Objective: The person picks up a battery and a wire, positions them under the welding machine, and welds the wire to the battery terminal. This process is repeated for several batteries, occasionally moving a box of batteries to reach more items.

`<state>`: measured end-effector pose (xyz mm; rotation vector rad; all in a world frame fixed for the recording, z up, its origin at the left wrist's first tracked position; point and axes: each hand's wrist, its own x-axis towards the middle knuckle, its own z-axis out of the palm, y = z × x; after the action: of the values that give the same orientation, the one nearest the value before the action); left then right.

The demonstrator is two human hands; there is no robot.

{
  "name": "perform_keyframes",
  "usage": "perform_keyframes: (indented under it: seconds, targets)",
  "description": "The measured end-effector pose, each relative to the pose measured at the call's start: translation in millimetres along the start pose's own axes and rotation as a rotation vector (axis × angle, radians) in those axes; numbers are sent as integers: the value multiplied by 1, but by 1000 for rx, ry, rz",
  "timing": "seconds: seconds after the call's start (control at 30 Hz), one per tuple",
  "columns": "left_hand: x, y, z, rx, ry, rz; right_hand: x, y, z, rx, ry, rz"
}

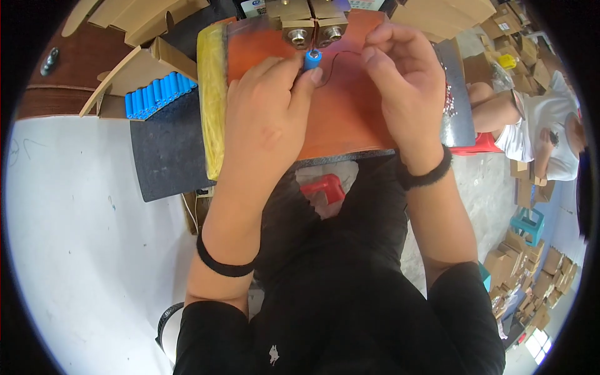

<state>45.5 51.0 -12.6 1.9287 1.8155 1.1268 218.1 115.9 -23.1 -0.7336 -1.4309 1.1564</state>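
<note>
My left hand point(265, 119) grips a small blue cylindrical battery cell point(312, 60) between thumb and fingers. The cell's metal end is directly beneath the two narrow tips of a brass-coloured clamp head point(314, 32) with large bolts, which looks like a spot welder. Whether the tips touch the cell I cannot tell. To its right, my right hand point(406, 87) is raised with thumb and forefinger pinched on a thin dark wire point(336, 59). The wire curves from those fingers down toward the cell. Under both hands lies an orange work mat point(350, 125).
An open cardboard box point(178, 56) at the left holds several blue cells point(159, 94). A yellow wrapped strip point(212, 106) borders the mat. Small red-and-white wire pieces point(449, 103) lie at the right edge. A person in white point(544, 131) sits beyond, near stacked cartons point(515, 259) and a teal stool point(529, 225).
</note>
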Motion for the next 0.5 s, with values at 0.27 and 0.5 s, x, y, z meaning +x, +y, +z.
perform_keyframes:
  seconds: [0.27,0.5]
  targets:
    - [-4,1,6,-150,67,-42,-2,0,0,-23,8,4]
    - [1,-1,2,-3,27,-40,0,-8,5,-18,-50,6]
